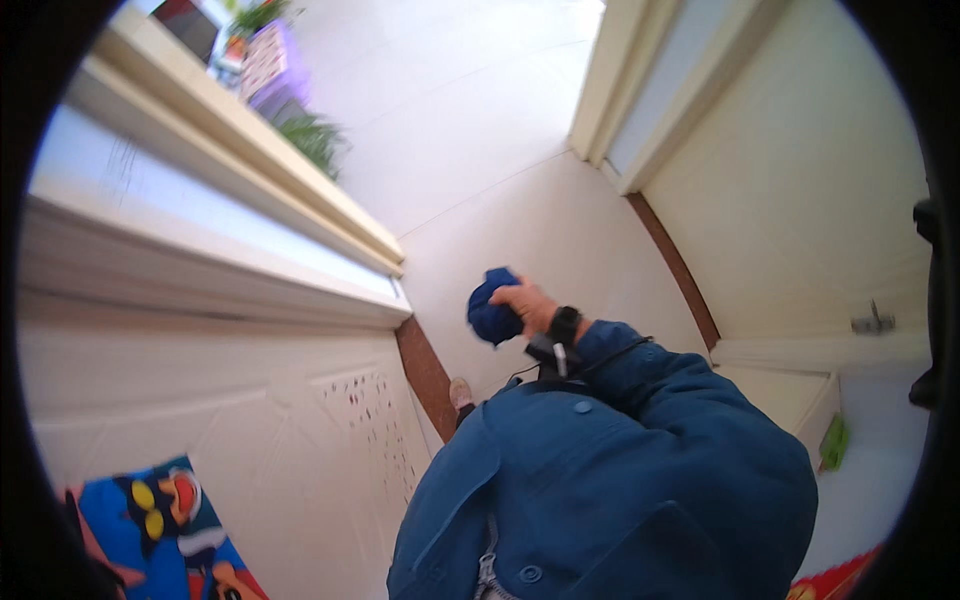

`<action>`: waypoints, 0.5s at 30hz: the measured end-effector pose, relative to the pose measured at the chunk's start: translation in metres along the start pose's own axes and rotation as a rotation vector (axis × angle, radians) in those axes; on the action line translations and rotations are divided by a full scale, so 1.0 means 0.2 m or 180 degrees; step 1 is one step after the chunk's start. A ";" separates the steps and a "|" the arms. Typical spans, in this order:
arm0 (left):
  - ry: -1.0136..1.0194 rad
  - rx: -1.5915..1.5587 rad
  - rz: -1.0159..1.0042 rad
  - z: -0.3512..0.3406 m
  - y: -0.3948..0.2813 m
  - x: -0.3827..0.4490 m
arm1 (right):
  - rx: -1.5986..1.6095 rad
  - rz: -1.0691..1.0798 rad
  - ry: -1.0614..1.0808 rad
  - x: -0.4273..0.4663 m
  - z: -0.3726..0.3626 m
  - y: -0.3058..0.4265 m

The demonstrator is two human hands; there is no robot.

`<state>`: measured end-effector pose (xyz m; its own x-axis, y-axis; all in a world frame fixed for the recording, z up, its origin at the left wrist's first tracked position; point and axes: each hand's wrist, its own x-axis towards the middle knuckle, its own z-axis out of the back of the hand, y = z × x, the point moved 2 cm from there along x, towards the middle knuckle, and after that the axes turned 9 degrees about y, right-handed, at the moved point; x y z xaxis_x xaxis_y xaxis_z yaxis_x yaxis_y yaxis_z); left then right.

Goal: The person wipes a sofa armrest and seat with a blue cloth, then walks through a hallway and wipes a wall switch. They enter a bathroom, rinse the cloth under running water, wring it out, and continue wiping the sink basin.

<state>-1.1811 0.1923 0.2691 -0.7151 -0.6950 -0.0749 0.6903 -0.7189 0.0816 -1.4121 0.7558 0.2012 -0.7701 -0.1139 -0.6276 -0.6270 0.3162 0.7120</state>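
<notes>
My right hand (527, 304) is closed around a dark blue fabric item (495, 307), bunched up so that its exact kind cannot be told. The item is held above the pale tiled floor (540, 217), in front of my body. A black band (565, 325) circles my right wrist, and a small black device (553, 356) with a thin cable is beside it. A blue jacket (600, 480) covers my arm and torso. My left hand is out of view. One shoe (460, 393) shows on the floor to the left of the jacket.
Door frames stand at the left (322, 225) and right (645, 97). A white panelled door (225, 375) bears a colourful cartoon picture (165, 525). On the right is a cream door (795, 202) with a metal handle (874, 323). Green plants (311, 140) stand beyond the left frame.
</notes>
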 end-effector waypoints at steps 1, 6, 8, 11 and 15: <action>0.0064 0.0039 0.0219 0.02 0.06 -0.07 | 0.0078 0.0119 0.0040 0.01 0.08 0.03; 0.0378 0.0197 0.1331 0.12 0.32 -0.49 | 0.0626 -0.0105 0.0504 0.04 0.30 0.10; 0.0487 0.0223 0.1612 0.15 0.37 -0.60 | -0.0885 0.0809 0.0946 0.03 0.30 0.14; 0.0648 0.0251 0.1872 0.17 0.42 -0.68 | 0.0574 -0.0565 0.0451 0.00 0.28 0.11; 0.0807 0.0309 0.2138 0.20 0.48 -0.76 | 0.0570 -0.0550 0.0484 -0.03 0.25 0.15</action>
<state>-1.0103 0.2296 0.3278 -0.0842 -0.9752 -0.2049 0.9503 -0.1404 0.2780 -1.4195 0.8133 0.2106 -0.6710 -0.3162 -0.6706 -0.7301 0.4396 0.5232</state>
